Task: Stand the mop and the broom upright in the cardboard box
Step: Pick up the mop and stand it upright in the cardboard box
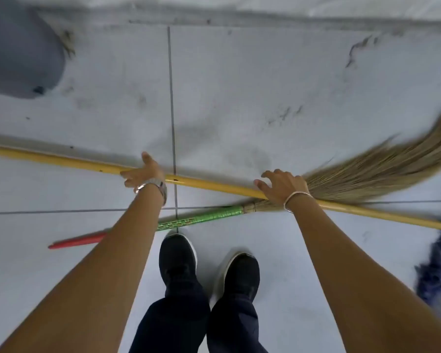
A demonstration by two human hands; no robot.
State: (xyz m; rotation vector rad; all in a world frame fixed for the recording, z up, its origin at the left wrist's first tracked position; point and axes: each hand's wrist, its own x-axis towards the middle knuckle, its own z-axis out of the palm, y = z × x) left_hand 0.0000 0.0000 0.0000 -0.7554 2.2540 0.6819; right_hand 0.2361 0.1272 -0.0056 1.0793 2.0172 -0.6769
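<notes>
A mop with a long yellow handle [61,160] lies across the tiled floor from the left edge to its dark blue head [435,266] at the right edge. A broom lies crossed under it, with a red and green handle [201,217] and straw bristles [382,171] fanning to the right. My left hand [144,173] hovers open right over the yellow handle, fingers spread. My right hand [281,186] is open too, fingers curved over the handle where it crosses the broom's neck. No cardboard box is in view.
My two dark shoes [206,271] stand just below the crossed handles. A grey rounded shape [18,52] fills the upper left corner. A pale wall base [265,11] runs along the top. The floor tiles are scuffed and dirty.
</notes>
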